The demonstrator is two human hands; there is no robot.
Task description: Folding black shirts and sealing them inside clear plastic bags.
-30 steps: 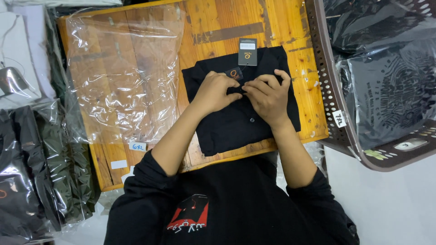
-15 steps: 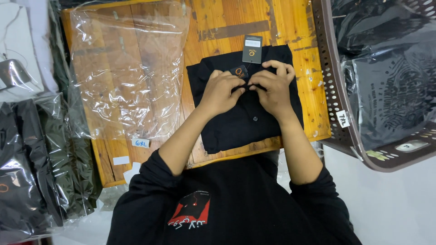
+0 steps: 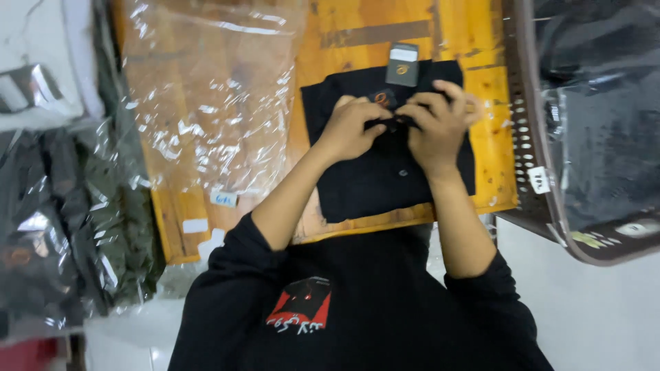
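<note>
I see the counter (image 3: 350,31), an orange wooden board, filling the middle of the head view. To its right stands a brown perforated basket (image 3: 526,148) holding dark garments in shiny plastic. Off the counter's left edge lies a heap of bagged clothes (image 3: 65,227), dark and olive. A large empty clear bag (image 3: 210,103) covers the counter's left half, crinkled and flat, with a small white sticker at its near end.

The folded black shirt (image 3: 385,182) lies on the counter's right half, its long axis running from the near edge toward the far edge, collar end farthest from me. A grey hang tag (image 3: 403,64) sits at that far end, partly on bare wood.

Both hands meet over the shirt's upper middle, right at the placket. My left hand (image 3: 350,127) is curled, fingers pinching the cloth; my right hand (image 3: 436,127) is curled too, fingertips closed on the same spot, touching the left. They look to be gripping the front of the shirt near a button; what exactly is between the fingers I cannot tell. A second button (image 3: 403,172) shows just nearer me. Neither hand is closer than the other; the shirt lies directly under both. Nothing stands between hands and shirt; the bag lies just beside it on the left.
</note>
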